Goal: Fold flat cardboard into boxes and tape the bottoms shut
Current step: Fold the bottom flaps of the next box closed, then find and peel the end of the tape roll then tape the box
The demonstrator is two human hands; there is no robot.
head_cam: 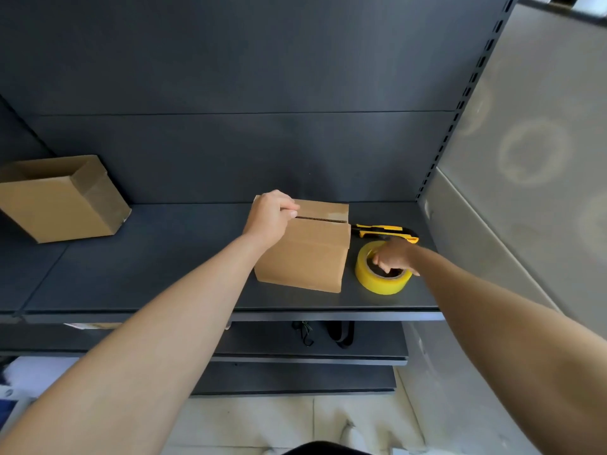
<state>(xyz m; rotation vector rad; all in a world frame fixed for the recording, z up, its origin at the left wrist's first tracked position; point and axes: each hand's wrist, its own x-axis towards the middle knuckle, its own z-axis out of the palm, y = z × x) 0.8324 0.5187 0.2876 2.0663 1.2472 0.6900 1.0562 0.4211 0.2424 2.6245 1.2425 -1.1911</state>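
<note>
A small folded cardboard box (305, 257) stands on the dark shelf (157, 264), its top flaps folded down with a narrow gap between them. My left hand (269, 215) rests on the box's top left corner, fingers curled over the flaps and holding them down. To the right of the box lies a roll of yellow tape (382, 274). My right hand (392, 256) grips the roll, with fingers curled into its core. A yellow and black utility knife (384, 232) lies just behind the roll.
Another cardboard box (62, 198) lies on its side at the shelf's far left, open end facing away. A slotted upright (460, 103) and grey side panel (525, 142) bound the shelf on the right. Lower shelves hold black straps (341, 333).
</note>
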